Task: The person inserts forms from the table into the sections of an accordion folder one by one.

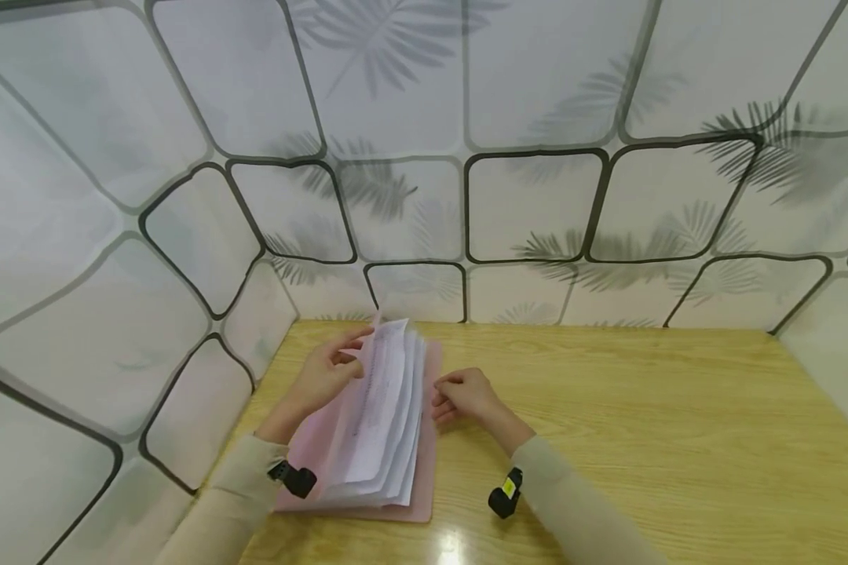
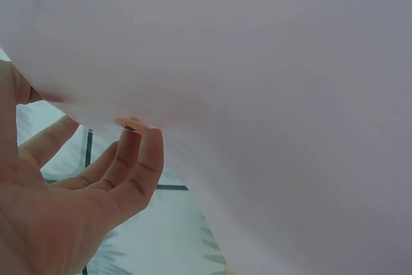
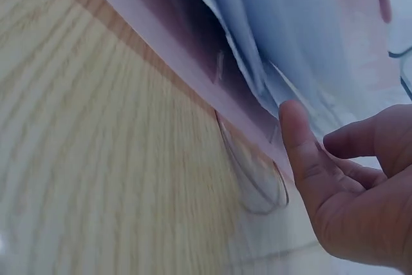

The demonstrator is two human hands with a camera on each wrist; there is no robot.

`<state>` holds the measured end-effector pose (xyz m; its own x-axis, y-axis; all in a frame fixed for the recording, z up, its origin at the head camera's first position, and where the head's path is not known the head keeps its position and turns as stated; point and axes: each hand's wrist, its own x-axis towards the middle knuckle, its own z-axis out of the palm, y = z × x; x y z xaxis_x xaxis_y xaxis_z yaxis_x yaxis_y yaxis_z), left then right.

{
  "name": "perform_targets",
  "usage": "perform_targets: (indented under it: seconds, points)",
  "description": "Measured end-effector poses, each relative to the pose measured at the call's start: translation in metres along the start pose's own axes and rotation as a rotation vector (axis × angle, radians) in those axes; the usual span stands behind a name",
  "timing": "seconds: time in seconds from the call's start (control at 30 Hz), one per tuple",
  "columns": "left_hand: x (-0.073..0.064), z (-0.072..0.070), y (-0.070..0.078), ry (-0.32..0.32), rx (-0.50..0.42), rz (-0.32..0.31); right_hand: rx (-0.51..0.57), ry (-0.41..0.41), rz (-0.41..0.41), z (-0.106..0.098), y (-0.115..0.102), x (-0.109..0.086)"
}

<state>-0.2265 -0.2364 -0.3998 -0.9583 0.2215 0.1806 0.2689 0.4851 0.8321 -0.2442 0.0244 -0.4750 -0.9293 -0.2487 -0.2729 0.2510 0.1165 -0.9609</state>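
Observation:
A pink folder lies on the table with a stack of white papers fanned out in it. The fingers of my left hand hold the upper edge of its translucent pink cover, which stands raised at the left of the papers. In the left wrist view that sheet hides the thumb tip. My right hand is at the folder's right edge, thumb and index finger apart, near the paper edges. A thin elastic loop hangs off the folder edge beside it.
The folder stands at the left part of a light wooden table. Pale patterned cloth walls enclose its back and sides. Both wrists carry small black cameras.

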Motion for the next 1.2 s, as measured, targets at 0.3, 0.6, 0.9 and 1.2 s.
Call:
perform_targets:
  seconds: [0.3, 0.6, 0.9, 1.2]
  points:
    - [0.000, 0.041, 0.000, 0.009, 0.293, 0.080, -0.054, 0.080, -0.023, -0.047, -0.002, -0.005]
    - [-0.001, 0.063, 0.015, -0.046, 0.468, 0.179, -0.328, 0.123, -0.102, -0.106, -0.009, -0.021]
    - [0.032, 0.036, 0.021, -0.029, 0.597, 0.228, -0.801, 0.216, -0.359, -0.152, -0.036, -0.040]
    - [0.070, 0.053, 0.026, -0.076, 0.760, 0.093, -1.058, 0.308, -0.366, -0.155, -0.048, -0.048]
